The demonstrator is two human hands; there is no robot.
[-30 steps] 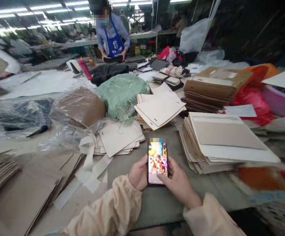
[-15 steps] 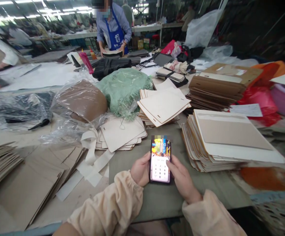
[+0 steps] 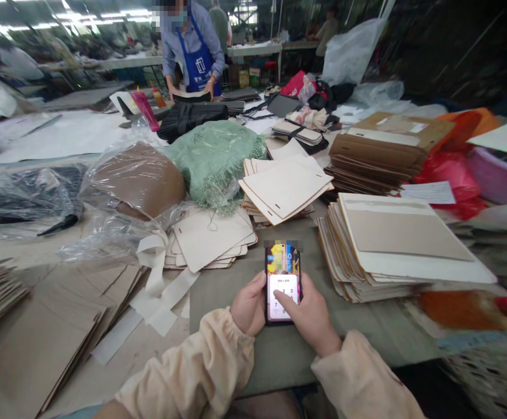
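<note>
A smartphone [image 3: 283, 269] is held upright over the near edge of the table, its lit screen showing a number keypad. My left hand [image 3: 248, 304] grips its left side, thumb along the edge. Round the right side, my right hand [image 3: 316, 314] is closed on it too, with the thumb lying across the left part of the keypad. The fingers behind the phone are hidden. Past the phone lie cream panels [image 3: 212, 237] in a loose pile, and to its right is a tall stack of pale panels [image 3: 410, 244].
Brown sheets [image 3: 39, 326] and pale strips [image 3: 155, 305] lie at the left. Behind them are a plastic-wrapped brown piece [image 3: 137, 177] and a green sack [image 3: 218, 160]. Brown panels [image 3: 373, 160] are stacked at the right. Across the table a person in a blue apron [image 3: 197, 61] handles a dark-edged piece.
My right thumb has moved left across the screen, from its right edge to the keypad's left side. The view has shifted slightly, and both hands still hold the phone.
</note>
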